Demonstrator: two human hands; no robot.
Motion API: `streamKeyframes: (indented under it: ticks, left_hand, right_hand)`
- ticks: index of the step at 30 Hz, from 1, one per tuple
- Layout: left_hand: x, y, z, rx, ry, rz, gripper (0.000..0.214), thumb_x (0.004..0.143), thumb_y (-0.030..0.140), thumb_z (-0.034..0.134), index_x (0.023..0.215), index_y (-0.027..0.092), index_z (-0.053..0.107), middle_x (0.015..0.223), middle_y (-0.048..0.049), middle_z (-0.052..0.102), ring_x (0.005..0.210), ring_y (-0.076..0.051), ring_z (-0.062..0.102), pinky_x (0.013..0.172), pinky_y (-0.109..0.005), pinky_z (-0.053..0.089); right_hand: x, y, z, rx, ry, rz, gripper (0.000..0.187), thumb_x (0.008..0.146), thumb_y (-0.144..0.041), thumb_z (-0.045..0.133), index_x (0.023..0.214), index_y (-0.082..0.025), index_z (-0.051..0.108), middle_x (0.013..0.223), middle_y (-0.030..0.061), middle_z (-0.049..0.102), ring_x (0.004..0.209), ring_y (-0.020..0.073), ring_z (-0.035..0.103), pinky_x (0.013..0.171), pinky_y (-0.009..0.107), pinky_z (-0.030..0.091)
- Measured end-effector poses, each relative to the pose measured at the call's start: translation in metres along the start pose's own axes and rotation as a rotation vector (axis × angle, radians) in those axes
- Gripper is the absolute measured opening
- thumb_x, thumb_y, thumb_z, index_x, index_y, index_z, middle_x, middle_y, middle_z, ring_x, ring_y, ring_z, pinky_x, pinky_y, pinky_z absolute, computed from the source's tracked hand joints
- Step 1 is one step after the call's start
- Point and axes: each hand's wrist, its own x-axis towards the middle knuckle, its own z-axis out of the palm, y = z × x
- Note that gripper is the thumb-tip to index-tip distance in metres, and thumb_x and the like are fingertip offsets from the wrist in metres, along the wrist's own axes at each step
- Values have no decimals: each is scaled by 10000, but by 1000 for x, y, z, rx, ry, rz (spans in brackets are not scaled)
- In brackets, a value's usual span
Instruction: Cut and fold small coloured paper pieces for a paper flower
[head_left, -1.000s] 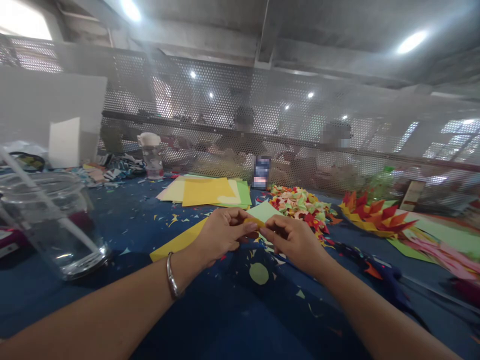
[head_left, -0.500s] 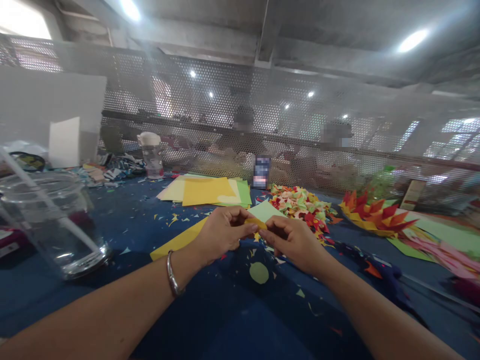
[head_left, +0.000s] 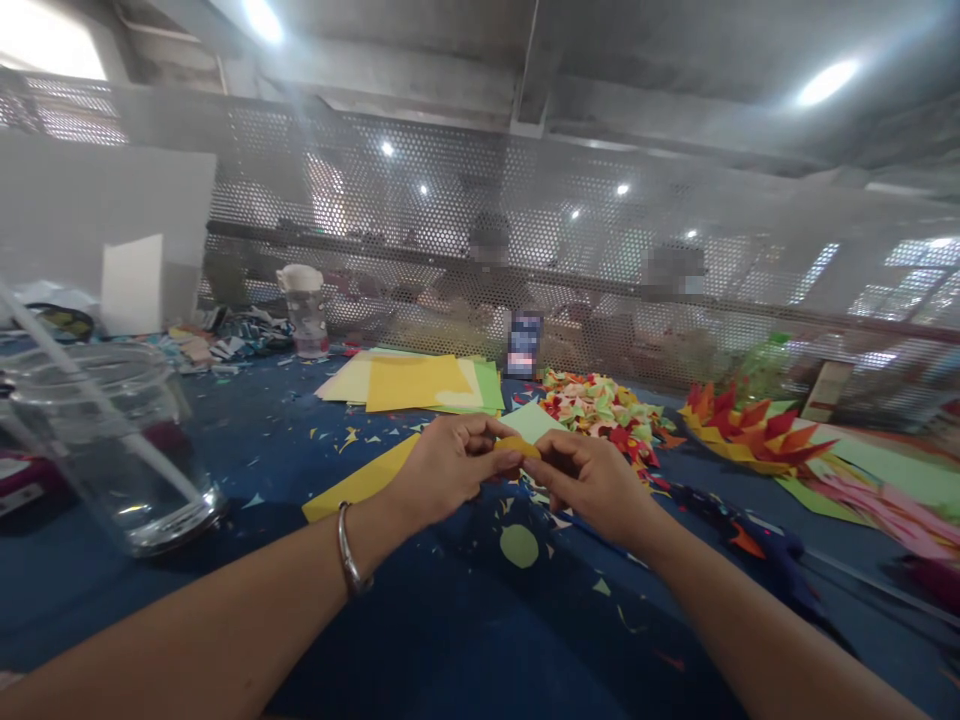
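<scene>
A small piece of yellow paper (head_left: 517,446) is pinched between my two hands above the middle of the table. My left hand (head_left: 454,458), with a silver bangle at the wrist, grips its left end between thumb and fingers. At its right end, the thumb and fingertips of my right hand (head_left: 589,478) are closed on it. Below the hands lies a pale green paper disc (head_left: 519,546) on the dark blue cloth (head_left: 465,640). A yellow sheet (head_left: 364,482) lies partly behind my left hand, and a light green sheet (head_left: 531,421) is just beyond the fingers.
Stacked coloured sheets (head_left: 411,382) lie farther back, beside a pile of paper scraps (head_left: 600,405). To the right are a red-and-yellow folded paper piece (head_left: 754,435) and a dark blue glue gun (head_left: 776,560). A clear jug with a straw (head_left: 112,450) stands at left; a phone (head_left: 523,343) leans behind.
The yellow paper piece shows a little more between my fingertips, as though slightly turned. Both hands stay in nearly the same place.
</scene>
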Motion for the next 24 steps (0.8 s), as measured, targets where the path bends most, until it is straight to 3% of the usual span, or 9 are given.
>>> streamKeyframes:
  ticks: [7, 14, 18, 24]
  left_hand:
    - [-4, 8, 4, 38, 53, -88, 280, 696, 411, 680, 802, 157, 627, 753, -74, 705, 636, -134, 607, 501, -222, 390]
    - [0, 1, -7, 107, -49, -65, 292, 690, 432, 678, 775, 159, 620, 714, -47, 691, 590, -123, 588, 481, -212, 369]
    - [0, 0, -10, 214, -110, -22, 242, 704, 389, 651, 776, 163, 605, 712, -37, 694, 617, -137, 607, 545, -238, 419]
    - [-1, -1, -3, 422, -88, 88, 151, 752, 323, 552, 771, 175, 577, 695, -33, 701, 628, -152, 620, 566, -253, 410]
  right_hand:
    - [-1, -2, -1, 5, -3, -2, 170, 839, -308, 544, 719, -191, 518, 609, -45, 469, 470, 95, 530, 449, 214, 418]
    - [-2, -2, -1, -16, -16, 1, 216, 848, -346, 538, 696, -198, 498, 601, -47, 453, 471, 97, 527, 453, 220, 405]
    - [-1, -2, 0, -43, -30, -16, 193, 849, -327, 539, 711, -195, 515, 588, -48, 456, 472, 93, 507, 455, 217, 383]
    - [-3, 0, 3, -124, -24, -48, 157, 847, -271, 524, 713, -189, 528, 571, -49, 459, 486, 87, 429, 456, 218, 317]
